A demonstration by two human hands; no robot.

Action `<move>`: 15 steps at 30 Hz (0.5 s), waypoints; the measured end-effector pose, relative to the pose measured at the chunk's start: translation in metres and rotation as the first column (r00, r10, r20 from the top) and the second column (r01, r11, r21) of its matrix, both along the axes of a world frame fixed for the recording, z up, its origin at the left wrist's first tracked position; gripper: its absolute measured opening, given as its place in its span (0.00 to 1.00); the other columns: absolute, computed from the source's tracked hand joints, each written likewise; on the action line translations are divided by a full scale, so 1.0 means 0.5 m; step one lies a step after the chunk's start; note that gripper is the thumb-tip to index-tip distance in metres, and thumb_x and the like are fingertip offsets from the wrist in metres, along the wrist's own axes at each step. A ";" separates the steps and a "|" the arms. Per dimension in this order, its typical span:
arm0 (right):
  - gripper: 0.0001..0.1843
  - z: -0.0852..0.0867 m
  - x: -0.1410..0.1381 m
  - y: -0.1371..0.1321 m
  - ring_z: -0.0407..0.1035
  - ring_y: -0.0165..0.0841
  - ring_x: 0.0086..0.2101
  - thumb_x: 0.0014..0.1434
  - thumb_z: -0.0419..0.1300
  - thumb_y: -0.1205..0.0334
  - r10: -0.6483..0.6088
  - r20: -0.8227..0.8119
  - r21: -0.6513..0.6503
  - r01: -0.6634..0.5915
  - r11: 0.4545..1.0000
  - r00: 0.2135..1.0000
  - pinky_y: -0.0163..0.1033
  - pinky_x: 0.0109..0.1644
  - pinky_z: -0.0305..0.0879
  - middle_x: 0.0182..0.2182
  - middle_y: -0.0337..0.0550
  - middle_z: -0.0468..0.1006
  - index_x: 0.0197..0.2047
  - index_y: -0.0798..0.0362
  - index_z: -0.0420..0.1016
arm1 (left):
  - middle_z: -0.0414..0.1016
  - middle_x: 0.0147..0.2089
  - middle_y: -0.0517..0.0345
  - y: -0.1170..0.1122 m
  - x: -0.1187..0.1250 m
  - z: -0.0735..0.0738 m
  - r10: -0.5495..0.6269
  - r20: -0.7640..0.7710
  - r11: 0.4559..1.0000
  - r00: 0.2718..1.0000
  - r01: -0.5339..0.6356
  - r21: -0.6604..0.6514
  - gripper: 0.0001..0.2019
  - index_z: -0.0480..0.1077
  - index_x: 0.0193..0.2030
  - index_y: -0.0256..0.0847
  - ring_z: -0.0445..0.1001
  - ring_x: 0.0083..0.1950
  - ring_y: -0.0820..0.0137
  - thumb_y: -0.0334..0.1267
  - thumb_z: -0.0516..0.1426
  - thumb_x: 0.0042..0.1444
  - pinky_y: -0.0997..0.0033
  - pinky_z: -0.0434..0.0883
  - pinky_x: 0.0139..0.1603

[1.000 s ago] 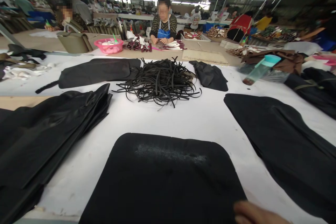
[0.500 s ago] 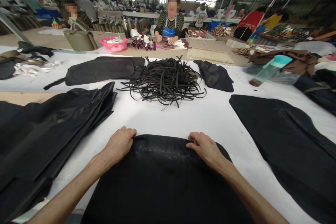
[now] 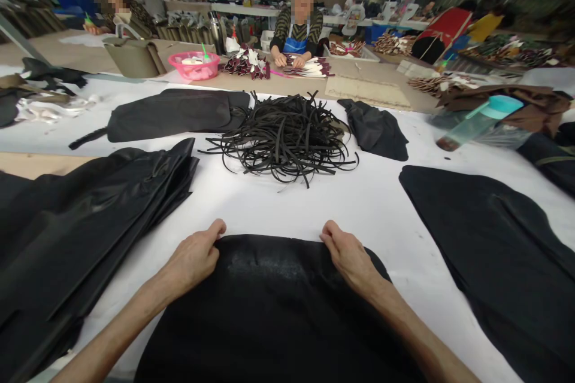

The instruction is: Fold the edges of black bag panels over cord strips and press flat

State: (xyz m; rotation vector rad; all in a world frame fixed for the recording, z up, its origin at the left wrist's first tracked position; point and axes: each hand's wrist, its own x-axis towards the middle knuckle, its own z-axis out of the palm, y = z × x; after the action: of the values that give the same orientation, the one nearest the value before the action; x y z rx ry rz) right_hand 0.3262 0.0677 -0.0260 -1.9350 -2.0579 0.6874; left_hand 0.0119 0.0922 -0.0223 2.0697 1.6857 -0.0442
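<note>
A large black leather-like panel with rounded corners lies in front of me on the white table. At its far left corner my left hand is closed, pinching the edge between thumb and fingers. My right hand grips the same far edge toward the right corner, thumb on top and fingers curled. Between the two hands, the far edge shows a shiny, dull-streaked band. The near end of the panel runs out of view.
Stacked black panels lie left, and another black panel right. Beyond is a heap of thin black strips. A teal-lidded bottle lies at the right. Across the table, a person handles maroon-and-white pieces near a pink basin.
My left hand has shifted slightly left along the edge, and its grip has turned. The right hand has re-formed its grip nearly in place. The view has tilted slightly.
</note>
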 end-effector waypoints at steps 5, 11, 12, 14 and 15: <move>0.07 0.024 -0.001 0.017 0.67 0.33 0.32 0.60 0.54 0.55 0.071 -0.102 -0.132 -0.084 0.988 0.992 0.37 0.35 0.57 0.30 0.36 0.73 0.39 0.48 0.68 | 0.73 0.46 0.56 0.034 0.022 0.019 -0.021 0.260 0.987 0.965 0.061 -0.148 0.19 0.63 0.53 0.44 0.71 0.40 0.65 0.45 0.50 0.55 0.69 0.64 0.42; 0.10 0.000 -0.011 0.027 0.67 0.31 0.31 0.61 0.53 0.61 0.157 -0.032 0.003 -0.157 0.988 0.987 0.35 0.36 0.57 0.27 0.36 0.73 0.29 0.50 0.71 | 0.69 0.23 0.62 0.065 0.077 0.000 -0.121 0.290 0.982 0.949 0.158 -0.106 0.11 0.69 0.25 0.42 0.67 0.28 0.69 0.44 0.53 0.52 0.72 0.60 0.32; 0.11 -0.006 -0.011 0.029 0.67 0.31 0.31 0.62 0.53 0.61 0.133 -0.023 0.041 -0.132 0.990 0.991 0.35 0.36 0.57 0.27 0.36 0.73 0.29 0.50 0.71 | 0.66 0.22 0.63 0.066 0.083 -0.005 -0.112 0.305 0.985 0.946 0.146 -0.091 0.12 0.67 0.23 0.42 0.65 0.27 0.70 0.44 0.51 0.54 0.72 0.59 0.31; 0.11 -0.015 -0.010 0.036 0.66 0.32 0.33 0.63 0.51 0.60 0.080 -0.004 0.096 -0.079 0.992 0.997 0.35 0.38 0.57 0.29 0.38 0.72 0.31 0.50 0.70 | 0.62 0.21 0.64 0.067 0.092 -0.011 -0.088 0.337 0.992 0.937 0.113 -0.055 0.14 0.64 0.23 0.41 0.63 0.27 0.71 0.43 0.48 0.56 0.74 0.58 0.31; 0.12 -0.018 -0.010 0.040 0.66 0.32 0.33 0.64 0.50 0.60 0.057 0.004 0.113 -0.057 0.992 0.998 0.36 0.39 0.57 0.30 0.39 0.71 0.31 0.50 0.70 | 0.61 0.21 0.65 0.067 0.094 -0.014 -0.076 0.350 0.995 0.934 0.095 -0.039 0.14 0.63 0.23 0.41 0.62 0.27 0.72 0.44 0.48 0.57 0.74 0.58 0.31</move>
State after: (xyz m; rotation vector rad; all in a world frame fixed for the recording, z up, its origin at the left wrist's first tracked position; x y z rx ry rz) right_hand 0.3212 0.0878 -0.0348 -1.8211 -2.1117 0.5687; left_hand 0.0591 0.1258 -0.0291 1.9703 1.3640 0.2332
